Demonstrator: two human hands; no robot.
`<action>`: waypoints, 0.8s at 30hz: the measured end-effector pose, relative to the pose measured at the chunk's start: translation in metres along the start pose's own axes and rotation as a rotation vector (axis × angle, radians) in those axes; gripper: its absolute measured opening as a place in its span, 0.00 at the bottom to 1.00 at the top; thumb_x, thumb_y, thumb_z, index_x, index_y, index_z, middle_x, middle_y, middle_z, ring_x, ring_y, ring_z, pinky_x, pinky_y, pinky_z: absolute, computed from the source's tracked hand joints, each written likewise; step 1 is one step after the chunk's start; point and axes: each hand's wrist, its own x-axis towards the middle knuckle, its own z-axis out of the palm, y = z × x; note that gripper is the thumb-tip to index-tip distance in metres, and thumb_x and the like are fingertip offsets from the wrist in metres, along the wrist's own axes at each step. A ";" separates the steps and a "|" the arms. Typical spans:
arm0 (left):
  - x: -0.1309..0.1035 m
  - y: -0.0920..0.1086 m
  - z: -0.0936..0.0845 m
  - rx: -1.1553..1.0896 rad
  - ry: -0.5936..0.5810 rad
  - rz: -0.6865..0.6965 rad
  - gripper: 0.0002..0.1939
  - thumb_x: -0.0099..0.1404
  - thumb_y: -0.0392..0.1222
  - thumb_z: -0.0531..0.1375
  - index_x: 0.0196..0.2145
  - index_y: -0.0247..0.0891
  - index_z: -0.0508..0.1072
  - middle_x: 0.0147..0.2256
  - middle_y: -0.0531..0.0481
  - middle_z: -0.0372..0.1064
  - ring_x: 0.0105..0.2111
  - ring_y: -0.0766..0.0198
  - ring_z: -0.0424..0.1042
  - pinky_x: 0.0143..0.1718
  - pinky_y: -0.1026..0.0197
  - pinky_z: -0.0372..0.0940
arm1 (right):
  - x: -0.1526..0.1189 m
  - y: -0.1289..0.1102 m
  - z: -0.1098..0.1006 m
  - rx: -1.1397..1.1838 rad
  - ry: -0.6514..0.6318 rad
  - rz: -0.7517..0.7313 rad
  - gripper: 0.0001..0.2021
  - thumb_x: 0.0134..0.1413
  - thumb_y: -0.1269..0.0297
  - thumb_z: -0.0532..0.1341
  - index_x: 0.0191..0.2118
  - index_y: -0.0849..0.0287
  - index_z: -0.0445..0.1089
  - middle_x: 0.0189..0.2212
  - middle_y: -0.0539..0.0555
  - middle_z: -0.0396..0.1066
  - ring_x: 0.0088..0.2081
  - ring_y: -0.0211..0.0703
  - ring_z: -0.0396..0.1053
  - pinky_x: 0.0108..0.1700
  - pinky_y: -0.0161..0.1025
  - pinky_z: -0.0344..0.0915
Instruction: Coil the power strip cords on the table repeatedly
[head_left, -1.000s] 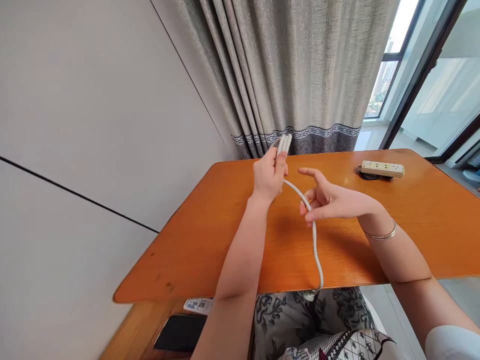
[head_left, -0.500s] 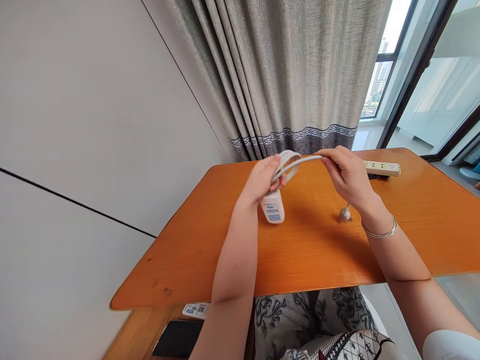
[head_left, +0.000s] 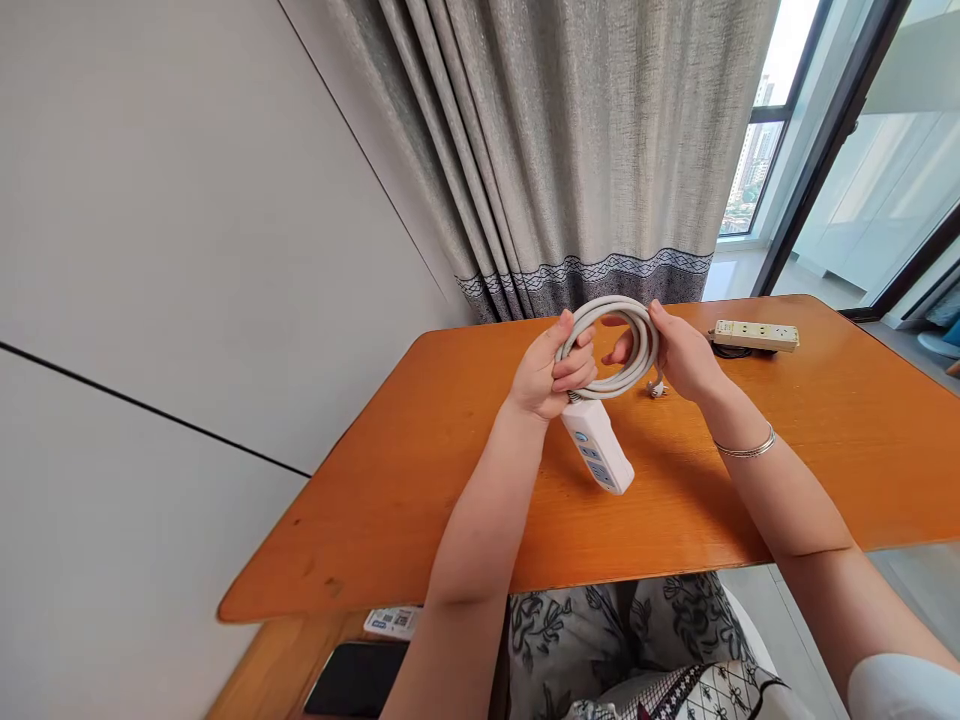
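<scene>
Both of my hands grip a coiled white cable [head_left: 616, 388] above the wooden table. My left hand [head_left: 551, 368] is wrapped round the coil's left side. On the right side, my right hand [head_left: 679, 350] pinches the loops, its fingertips passing through the ring. A white power strip [head_left: 598, 446] with blue markings hangs tilted below the coil, joined to the cable under my left hand. The cable's plug [head_left: 656, 389] dangles just beneath my right hand.
A second, cream power strip [head_left: 756, 335] with a dark cord lies at the back right of the orange-brown table [head_left: 420, 480]. A black phone [head_left: 356, 678] and a printed card [head_left: 394, 621] are on a lower surface at left. A curtain [head_left: 600, 150] hangs behind.
The loose cable length is now gathered into a round coil. My right hand has moved in toward the left one. The white power strip has swung right and the plug has risen.
</scene>
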 end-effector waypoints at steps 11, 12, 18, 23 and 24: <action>0.000 -0.007 0.011 -0.027 0.046 0.037 0.26 0.76 0.57 0.47 0.25 0.37 0.61 0.12 0.64 0.40 0.09 0.77 0.41 0.14 0.72 0.46 | 0.002 0.009 0.010 -0.017 0.181 -0.096 0.38 0.53 0.24 0.50 0.36 0.58 0.72 0.16 0.45 0.57 0.20 0.38 0.65 0.26 0.37 0.66; 0.000 -0.007 0.013 -0.016 0.070 0.058 0.26 0.75 0.58 0.48 0.25 0.37 0.61 0.12 0.64 0.39 0.09 0.77 0.41 0.13 0.72 0.46 | 0.002 0.009 0.009 -0.028 0.170 -0.094 0.37 0.54 0.24 0.50 0.37 0.58 0.72 0.18 0.46 0.60 0.22 0.39 0.66 0.27 0.37 0.67; -0.001 0.001 0.012 0.019 0.227 0.310 0.24 0.74 0.59 0.51 0.26 0.39 0.60 0.12 0.64 0.38 0.10 0.75 0.39 0.13 0.70 0.47 | 0.007 0.019 0.005 -0.134 0.002 -0.057 0.28 0.56 0.34 0.59 0.42 0.58 0.69 0.31 0.50 0.70 0.33 0.38 0.69 0.36 0.37 0.68; -0.001 0.014 0.005 0.004 0.338 0.505 0.24 0.75 0.58 0.50 0.25 0.41 0.59 0.12 0.63 0.37 0.10 0.73 0.37 0.13 0.68 0.47 | 0.010 0.032 0.006 -0.226 -0.143 0.085 0.18 0.66 0.48 0.55 0.43 0.59 0.67 0.28 0.47 0.66 0.29 0.35 0.64 0.32 0.34 0.63; -0.002 0.016 0.004 -0.003 0.355 0.530 0.24 0.75 0.57 0.49 0.25 0.41 0.59 0.12 0.63 0.37 0.10 0.73 0.36 0.13 0.67 0.47 | 0.010 0.033 0.005 -0.265 -0.142 0.096 0.16 0.67 0.51 0.54 0.46 0.60 0.67 0.27 0.47 0.65 0.28 0.35 0.63 0.32 0.34 0.63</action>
